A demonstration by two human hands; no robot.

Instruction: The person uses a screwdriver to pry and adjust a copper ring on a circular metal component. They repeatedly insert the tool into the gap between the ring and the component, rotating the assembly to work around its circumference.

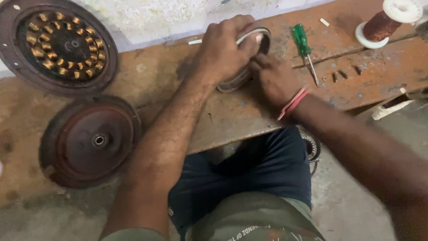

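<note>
- Here both hands work on one ring-shaped metal part (263, 38), a dark round rim standing tilted on edge near the far middle of the plank (214, 120), a worn rust-coloured board across the person's lap.
- The left hand (223, 47) is curled over the top of the ring, fingers wrapped round its rim and gripping it firmly.
- The right hand (273, 80) sits low at the ring's near side, fingers bent in against it; whether they pinch something small there or only press on the rim cannot be told, since the left hand hides the contact.
- A green screwdriver (304, 47) lies just right of the ring, tip toward the near edge, untouched.
- A few small dark screws (344, 73) lie loose beside its tip, out of whatever they held.
- A spool (387, 22) of copper wire stands at the far right corner, well apart from the hands.
- Off the left end, on the floor, lie two round housings: a winding disc (58, 44) with copper coils showing, and a plain cover (91, 140) nearer the person.
- Judged from this, the unit is already apart: covers off, screws out. The ring is in mid-handling, and nothing is yet fitted back.
</note>
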